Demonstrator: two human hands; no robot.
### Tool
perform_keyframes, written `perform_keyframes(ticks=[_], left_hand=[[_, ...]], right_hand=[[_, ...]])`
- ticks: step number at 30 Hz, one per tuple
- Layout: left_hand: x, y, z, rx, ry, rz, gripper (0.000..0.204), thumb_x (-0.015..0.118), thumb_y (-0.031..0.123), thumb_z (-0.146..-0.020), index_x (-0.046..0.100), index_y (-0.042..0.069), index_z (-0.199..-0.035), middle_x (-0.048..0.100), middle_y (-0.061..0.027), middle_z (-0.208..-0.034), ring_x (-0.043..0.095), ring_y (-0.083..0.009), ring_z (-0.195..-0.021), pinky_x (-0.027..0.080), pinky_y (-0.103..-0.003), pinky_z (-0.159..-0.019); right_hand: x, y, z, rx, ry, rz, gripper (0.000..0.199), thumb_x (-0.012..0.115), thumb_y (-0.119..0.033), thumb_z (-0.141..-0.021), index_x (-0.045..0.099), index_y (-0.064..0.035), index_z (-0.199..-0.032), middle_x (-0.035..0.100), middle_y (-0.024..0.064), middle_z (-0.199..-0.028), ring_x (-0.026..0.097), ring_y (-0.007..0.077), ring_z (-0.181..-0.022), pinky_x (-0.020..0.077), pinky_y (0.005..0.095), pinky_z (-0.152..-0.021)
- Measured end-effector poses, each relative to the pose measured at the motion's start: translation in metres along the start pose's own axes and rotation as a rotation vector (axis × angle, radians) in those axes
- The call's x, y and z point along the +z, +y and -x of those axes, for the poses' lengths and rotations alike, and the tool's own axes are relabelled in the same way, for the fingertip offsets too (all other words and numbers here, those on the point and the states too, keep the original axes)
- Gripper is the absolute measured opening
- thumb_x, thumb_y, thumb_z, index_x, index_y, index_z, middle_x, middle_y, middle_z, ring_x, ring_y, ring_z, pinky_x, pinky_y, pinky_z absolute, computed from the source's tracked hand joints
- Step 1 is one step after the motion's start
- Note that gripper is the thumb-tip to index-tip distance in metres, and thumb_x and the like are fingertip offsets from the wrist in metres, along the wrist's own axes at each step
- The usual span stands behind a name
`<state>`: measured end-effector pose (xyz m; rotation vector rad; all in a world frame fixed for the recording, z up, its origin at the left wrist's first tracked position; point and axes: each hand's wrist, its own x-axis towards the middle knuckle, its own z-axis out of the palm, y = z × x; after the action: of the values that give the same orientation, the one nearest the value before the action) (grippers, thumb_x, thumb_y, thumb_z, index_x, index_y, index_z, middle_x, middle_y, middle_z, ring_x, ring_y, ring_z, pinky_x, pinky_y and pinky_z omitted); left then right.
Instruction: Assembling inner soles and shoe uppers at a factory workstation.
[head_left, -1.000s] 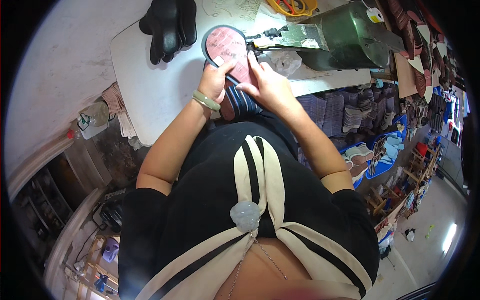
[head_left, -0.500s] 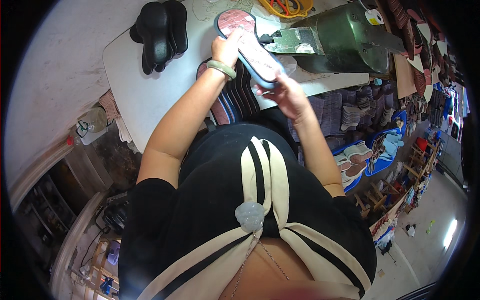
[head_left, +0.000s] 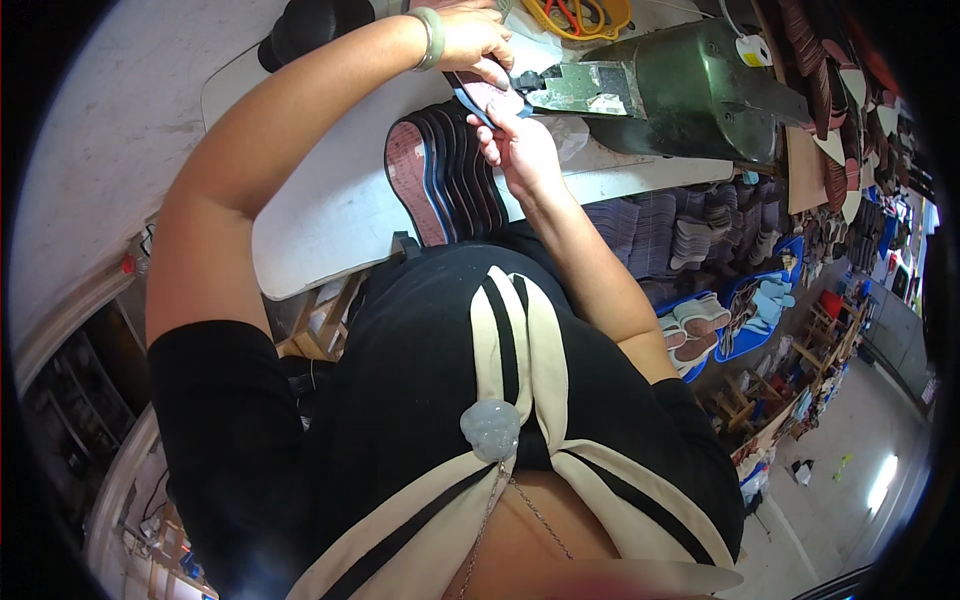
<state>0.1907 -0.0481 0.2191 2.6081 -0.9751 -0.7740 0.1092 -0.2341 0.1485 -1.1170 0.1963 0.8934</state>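
Note:
A slipper sole [head_left: 480,92] with a pinkish patterned top and a blue edge lies at the black end of the arm of a green machine [head_left: 690,85]. My left hand [head_left: 470,40], with a pale green bangle at its wrist, grips the sole from its far side, fingers bent beside the machine's tip. My right hand [head_left: 520,145] holds the near end between thumb and fingers. Part of the sole is hidden under my hands. A stack of similar soles [head_left: 425,180], pink-topped with dark edges, lies overlapping on the table just nearer to me.
The white table [head_left: 310,210] bears black padded shapes [head_left: 315,30] at far left. A yellow basket [head_left: 575,15] stands behind the machine. To the right are piles of grey sole-shaped pieces [head_left: 610,230] and blue trays [head_left: 745,335] of slippers and light blue pieces.
The sole has moved away from me and turned at the machine's tip. My left arm has swung outward and reaches farther; my right hand has shifted slightly left. The stacked soles are less covered.

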Motion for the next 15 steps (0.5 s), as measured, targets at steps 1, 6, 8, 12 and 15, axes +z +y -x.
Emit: perform_keyframes(ticks=[1,6,8,12,15], left_hand=[[-0.003,-0.001,-0.002,-0.071,-0.086,0.006,0.043,0.057,0.049,-0.079,0.066,0.014,-0.103,0.060,-0.0045,-0.115,0.040,-0.0288,-0.121,0.032,-0.049,-0.092],[0.046,-0.015,0.002,-0.122,0.244,-0.050,0.032,0.055,0.036,-0.086,0.061,0.018,-0.112,0.064,-0.0110,-0.098,0.054,-0.0319,-0.102,0.040,-0.044,-0.091],[0.049,-0.004,0.006,-0.178,0.236,-0.015,0.029,0.053,0.035,-0.088,0.061,0.022,-0.113,0.064,-0.0098,-0.100,0.056,-0.0323,-0.100,0.041,-0.044,-0.090],[0.060,0.014,0.015,-0.307,0.283,0.092,0.037,0.048,0.039,-0.090,0.056,0.022,-0.122,0.062,-0.0151,-0.109,0.058,-0.0337,-0.101,0.044,-0.039,-0.088],[0.067,0.021,0.018,-0.342,0.332,0.224,0.044,0.045,0.041,-0.091,0.048,0.020,-0.130,0.061,-0.0192,-0.110,0.058,-0.0357,-0.100,0.044,-0.040,-0.089]], right_hand=[[-0.002,0.000,-0.003,0.009,-0.002,0.022,0.028,0.053,-0.024,-0.092,0.059,0.0034,-0.093,0.056,0.0015,-0.066,0.044,0.0066,-0.049,0.0336,0.0178,-0.045],[-0.007,-0.002,-0.003,-0.016,0.025,0.113,0.032,0.052,-0.027,-0.092,0.061,0.0031,-0.086,0.054,-0.0003,-0.060,0.042,0.0064,-0.045,0.0306,0.0178,-0.043],[-0.014,-0.006,-0.003,-0.054,0.012,0.207,0.034,0.053,-0.028,-0.091,0.064,0.0031,-0.083,0.056,0.0008,-0.058,0.045,0.0059,-0.043,0.0318,0.0178,-0.041],[-0.022,-0.016,0.001,-0.084,0.021,0.336,0.032,0.052,-0.026,-0.092,0.063,0.0024,-0.081,0.056,0.0008,-0.059,0.045,0.0063,-0.044,0.0338,0.0185,-0.042],[-0.029,-0.017,0.005,-0.095,0.012,0.383,0.030,0.050,-0.028,-0.092,0.063,-0.0027,-0.081,0.054,-0.0019,-0.059,0.044,0.0061,-0.047,0.0319,0.0194,-0.045]])
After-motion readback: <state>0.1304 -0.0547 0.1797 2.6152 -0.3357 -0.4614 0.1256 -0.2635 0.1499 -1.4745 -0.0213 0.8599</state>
